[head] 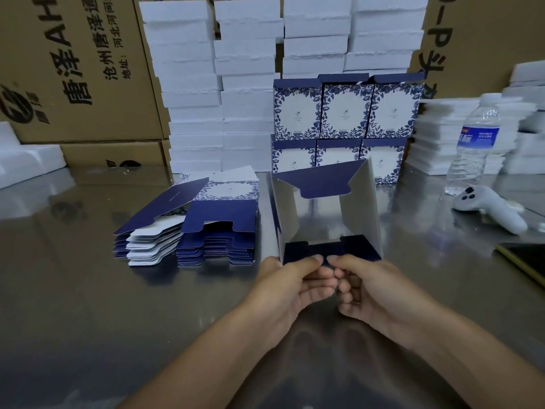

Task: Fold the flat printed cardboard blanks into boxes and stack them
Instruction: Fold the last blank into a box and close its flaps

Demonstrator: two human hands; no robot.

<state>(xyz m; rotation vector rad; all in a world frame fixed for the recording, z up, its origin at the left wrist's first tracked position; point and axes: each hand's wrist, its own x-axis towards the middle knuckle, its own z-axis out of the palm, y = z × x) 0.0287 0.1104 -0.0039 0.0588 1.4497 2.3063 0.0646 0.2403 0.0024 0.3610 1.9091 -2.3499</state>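
Centrally, we are holding a half-formed box (324, 208) on the steel table (88, 290), with its open tube facing us and its grey inner walls showing. Our left hand (290, 283) and right hand (368, 286) are both pinching the near dark-blue flap of this box. The thumbs are lying on top and almost meeting, and the fingers are curling underneath. At the far end, another blue flap is leaning inward across the upper part of the opening.

Just beside the box, on our left, the flat blanks (218, 225) are lying in two adjoining piles, printed side up. Directly behind it, the finished boxes (345, 113) are standing in two rows of three. The raised box is hiding part of the lower row from us.

Further back, columns of plain white boxes (218, 93) are rising against brown cartons (73, 69) printed with large characters. To our right, a water bottle (477, 143) is standing upright in front of stacked white foam pieces (436, 137). A white controller (489, 208) is lying near the bottle's base, and a dark flat device (528, 261) is showing at the table's right edge. More white foam (26, 160) is sitting at the far left.
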